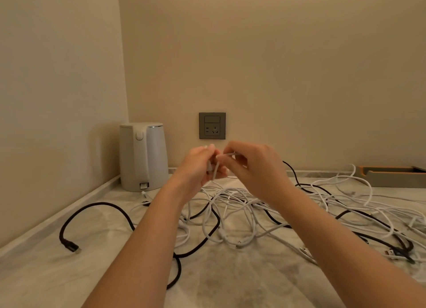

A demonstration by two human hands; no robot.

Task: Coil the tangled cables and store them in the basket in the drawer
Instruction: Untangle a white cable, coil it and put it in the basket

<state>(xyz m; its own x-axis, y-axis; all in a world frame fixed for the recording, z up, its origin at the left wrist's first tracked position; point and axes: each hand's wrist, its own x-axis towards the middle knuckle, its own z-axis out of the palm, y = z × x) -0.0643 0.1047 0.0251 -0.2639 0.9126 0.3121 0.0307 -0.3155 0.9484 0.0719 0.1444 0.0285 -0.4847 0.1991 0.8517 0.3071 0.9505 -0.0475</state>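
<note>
Where left hand point(197, 163), right hand point(257, 167) meet, fingers point(228, 162) pinch white cable point(214, 170).

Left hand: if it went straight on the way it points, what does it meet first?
Likely the right hand, almost touching the left hand where both pinch the thin white cable; beyond that, the grey square wall socket. Depth unclear.

Counter point(230, 284): open room at front centre and front left.
Cables point(242, 206): tangle blocking centre and right.
Black cable point(99, 204): loop lying left.
Kettle point(143, 156): fills back-left corner.
Tray point(391, 176): back right, against wall.
</note>
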